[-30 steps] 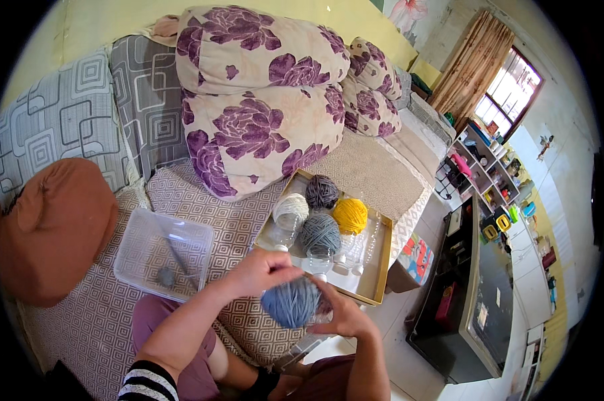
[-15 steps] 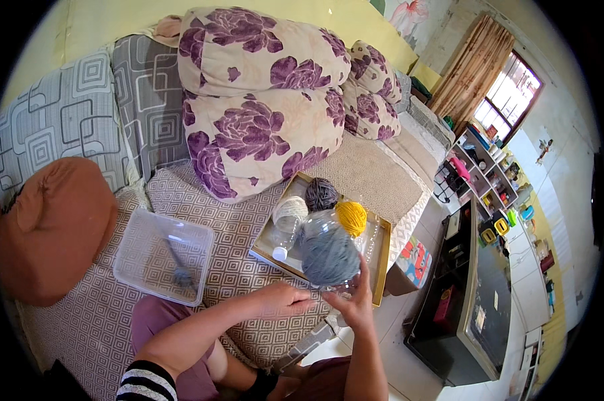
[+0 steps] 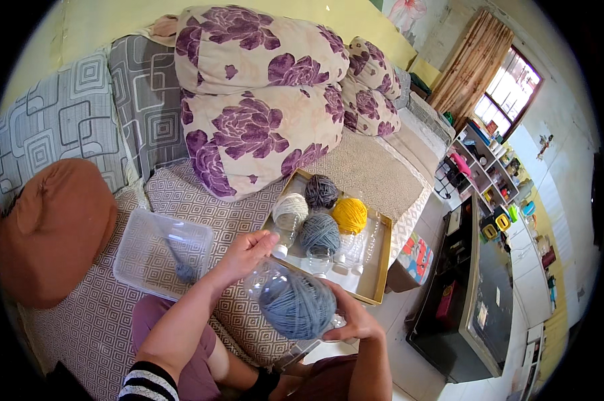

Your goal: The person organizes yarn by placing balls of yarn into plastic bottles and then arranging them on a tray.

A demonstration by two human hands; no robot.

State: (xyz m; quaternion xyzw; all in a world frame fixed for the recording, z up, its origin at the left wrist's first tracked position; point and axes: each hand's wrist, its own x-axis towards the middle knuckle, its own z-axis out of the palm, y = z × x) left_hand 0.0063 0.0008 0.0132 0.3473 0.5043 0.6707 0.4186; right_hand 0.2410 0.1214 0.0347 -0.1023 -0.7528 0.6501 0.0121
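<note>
as the seated person faces it, the right hand (image 3: 357, 319) sits at three o'clock on the clear plastic bottle thickly wound with blue-grey yarn (image 3: 296, 306), clasping that end, fingers above and thumb below. the bottle is tilted, held before the lap. the left hand (image 3: 244, 254) hovers at eleven o'clock, fingers bent toward the thumb; whether they pinch anything, i can't tell. a gold-rimmed rectangular tray (image 3: 386, 267) lies at one o'clock.
</note>
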